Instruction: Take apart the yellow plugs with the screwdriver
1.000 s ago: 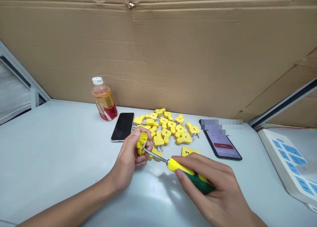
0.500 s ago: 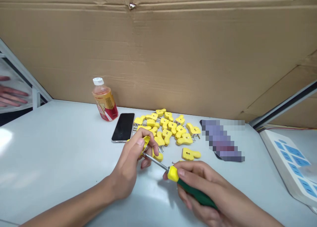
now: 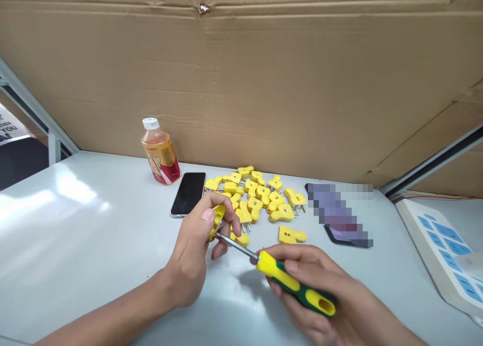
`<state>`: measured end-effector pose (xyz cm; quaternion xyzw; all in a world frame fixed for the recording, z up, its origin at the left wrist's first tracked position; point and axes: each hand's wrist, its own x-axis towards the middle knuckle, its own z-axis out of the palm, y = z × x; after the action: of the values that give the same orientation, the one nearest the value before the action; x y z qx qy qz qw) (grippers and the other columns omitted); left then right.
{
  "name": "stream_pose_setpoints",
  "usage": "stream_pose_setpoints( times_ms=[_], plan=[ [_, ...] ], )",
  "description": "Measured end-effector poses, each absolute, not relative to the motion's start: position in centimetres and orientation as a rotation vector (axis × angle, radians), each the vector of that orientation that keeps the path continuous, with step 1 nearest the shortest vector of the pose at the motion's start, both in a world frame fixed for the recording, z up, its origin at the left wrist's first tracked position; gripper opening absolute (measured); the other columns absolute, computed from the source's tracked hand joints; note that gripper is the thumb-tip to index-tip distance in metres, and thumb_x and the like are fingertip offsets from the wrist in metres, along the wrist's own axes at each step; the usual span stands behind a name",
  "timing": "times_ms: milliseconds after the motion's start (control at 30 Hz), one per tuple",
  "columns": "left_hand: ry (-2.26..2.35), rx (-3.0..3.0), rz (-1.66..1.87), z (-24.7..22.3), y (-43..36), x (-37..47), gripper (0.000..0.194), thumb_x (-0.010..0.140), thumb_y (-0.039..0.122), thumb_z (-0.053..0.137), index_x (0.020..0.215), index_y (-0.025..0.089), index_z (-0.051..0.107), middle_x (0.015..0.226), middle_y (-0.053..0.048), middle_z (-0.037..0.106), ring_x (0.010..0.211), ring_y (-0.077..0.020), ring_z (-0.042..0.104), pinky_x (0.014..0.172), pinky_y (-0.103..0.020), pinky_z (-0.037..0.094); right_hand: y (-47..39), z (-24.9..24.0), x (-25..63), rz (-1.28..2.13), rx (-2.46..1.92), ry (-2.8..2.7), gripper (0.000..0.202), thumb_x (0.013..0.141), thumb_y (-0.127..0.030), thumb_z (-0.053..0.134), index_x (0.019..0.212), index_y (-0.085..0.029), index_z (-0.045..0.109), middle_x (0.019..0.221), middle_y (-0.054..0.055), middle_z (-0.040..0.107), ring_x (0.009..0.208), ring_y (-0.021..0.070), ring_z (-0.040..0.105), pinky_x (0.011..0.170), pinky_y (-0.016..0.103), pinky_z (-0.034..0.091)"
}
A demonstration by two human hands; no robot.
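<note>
Pinched between the thumb and fingers of my left hand (image 3: 199,240) is a yellow plug piece (image 3: 216,222), its inner side partly visible. My right hand (image 3: 313,285) grips a screwdriver (image 3: 287,278) with a yellow and green handle. The metal shaft points up and left, and its tip meets the plug piece; the exact contact point is too small to tell. Behind my hands lie several yellow plugs (image 3: 282,212) with metal pins, in a loose pile. One yellow plug (image 3: 290,235) lies apart, just beyond my right hand.
A drink bottle (image 3: 161,157) stands at the back left beside a black-screened phone (image 3: 188,193). Right of the pile lies a partly pixelated dark phone-like object (image 3: 337,215). A white power strip (image 3: 441,255) is at the far right. Cardboard (image 3: 264,84) walls the table's back.
The screwdriver handle has turned, showing more yellow and its end hole. My left hand has tilted the plug piece slightly. Another person's hand at the far left has gone from view.
</note>
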<state>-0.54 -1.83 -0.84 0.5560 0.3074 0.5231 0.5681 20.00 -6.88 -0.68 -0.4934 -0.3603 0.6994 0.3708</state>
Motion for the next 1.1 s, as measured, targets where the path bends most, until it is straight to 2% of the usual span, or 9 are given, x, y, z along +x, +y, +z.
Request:
stream_pose_setpoints(
  times_ms=[133, 333, 433, 600, 700, 800, 900, 1000, 1100],
  plan=[
    [0.729, 1.327, 1.223, -1.3, -1.9, -0.5, 0.037, 0.102, 0.054, 0.044, 0.094, 0.021, 0.06, 0.08, -0.003, 0.064, 0.058, -0.0124, 0.04, 0.05, -0.024, 0.035, -6.6, -0.3, 20.0, 1.916, -1.277, -0.962, 0.038, 0.08, -0.055, 0.079, 0.099, -0.022, 0.077, 0.063, -0.001, 0.066, 0.033, 0.0003, 0.027, 0.033, 0.014, 0.021],
    [0.734, 1.25, 1.19, -1.4, -1.6, -0.5, 0.037, 0.102, 0.056, 0.045, 0.093, 0.022, 0.057, 0.079, 0.0, 0.062, 0.054, -0.0101, 0.037, 0.047, -0.022, 0.035, -8.2, -2.3, 18.8, 0.384, -1.192, -1.766, 0.034, 0.09, -0.019, 0.07, 0.12, -0.031, 0.081, 0.089, 0.008, 0.079, 0.072, 0.021, 0.073, 0.065, 0.029, 0.057],
    [0.727, 1.225, 1.206, -1.2, -1.6, -0.4, 0.037, 0.101, 0.057, 0.045, 0.093, 0.022, 0.055, 0.08, 0.0, 0.062, 0.053, -0.0092, 0.039, 0.047, -0.022, 0.036, -7.6, -1.7, 19.4, 0.858, -1.277, -1.638, 0.028, 0.085, -0.034, 0.077, 0.112, -0.031, 0.083, 0.097, 0.009, 0.08, 0.065, 0.0176, 0.07, 0.053, 0.024, 0.055],
    [0.727, 1.295, 1.206, -1.7, -1.8, -0.4, 0.036, 0.102, 0.055, 0.044, 0.094, 0.021, 0.056, 0.083, 0.0, 0.063, 0.054, -0.0092, 0.043, 0.049, -0.022, 0.038, -6.1, 0.2, 20.4, 2.072, -1.281, -0.821, 0.043, 0.085, -0.059, 0.068, 0.104, -0.021, 0.076, 0.065, 0.002, 0.069, 0.03, 0.0009, 0.03, 0.031, 0.013, 0.017],
    [0.729, 1.304, 1.178, -2.1, -1.6, -0.3, 0.037, 0.103, 0.055, 0.044, 0.096, 0.022, 0.056, 0.084, -0.001, 0.063, 0.054, -0.0093, 0.043, 0.048, -0.022, 0.038, -6.3, -0.3, 20.0, 1.791, -1.312, -1.171, 0.034, 0.088, -0.05, 0.071, 0.102, -0.021, 0.078, 0.064, 0.001, 0.069, 0.034, 0.0039, 0.04, 0.034, 0.015, 0.028],
    [0.743, 1.242, 1.164, -2.0, -1.4, -0.2, 0.037, 0.102, 0.057, 0.045, 0.093, 0.022, 0.055, 0.08, 0.0, 0.062, 0.052, -0.009, 0.04, 0.047, -0.022, 0.037, -7.3, -1.3, 19.0, 0.919, -1.251, -1.611, 0.022, 0.089, -0.028, 0.07, 0.106, -0.024, 0.083, 0.079, 0.006, 0.078, 0.064, 0.0165, 0.068, 0.059, 0.025, 0.055],
    [0.742, 1.202, 1.172, -1.5, -1.3, -0.1, 0.039, 0.1, 0.058, 0.047, 0.091, 0.022, 0.055, 0.078, 0.0, 0.061, 0.051, -0.0096, 0.04, 0.046, -0.022, 0.039, -7.9, -1.6, 18.3, 0.515, -1.2, -1.622, 0.027, 0.084, -0.018, 0.07, 0.105, -0.028, 0.084, 0.089, 0.006, 0.081, 0.078, 0.0209, 0.074, 0.072, 0.031, 0.059],
    [0.747, 1.195, 1.199, -1.1, -1.5, 0.0, 0.037, 0.1, 0.057, 0.048, 0.091, 0.022, 0.055, 0.08, -0.001, 0.061, 0.052, -0.0099, 0.043, 0.046, -0.022, 0.041, -7.5, -0.5, 18.4, 0.96, -1.367, -1.387, 0.025, 0.078, -0.033, 0.078, 0.102, -0.026, 0.082, 0.087, 0.005, 0.078, 0.064, 0.0169, 0.069, 0.056, 0.025, 0.055],
    [0.749, 1.213, 1.21, -1.2, -1.8, 0.0, 0.037, 0.101, 0.056, 0.048, 0.091, 0.021, 0.056, 0.081, -0.001, 0.062, 0.052, -0.0099, 0.044, 0.047, -0.023, 0.042, -6.8, 0.9, 19.0, 1.661, -1.436, -0.978, 0.039, 0.086, -0.053, 0.068, 0.108, -0.022, 0.073, 0.074, 0.004, 0.074, 0.037, 0.0041, 0.041, 0.036, 0.015, 0.026]
  ],
)
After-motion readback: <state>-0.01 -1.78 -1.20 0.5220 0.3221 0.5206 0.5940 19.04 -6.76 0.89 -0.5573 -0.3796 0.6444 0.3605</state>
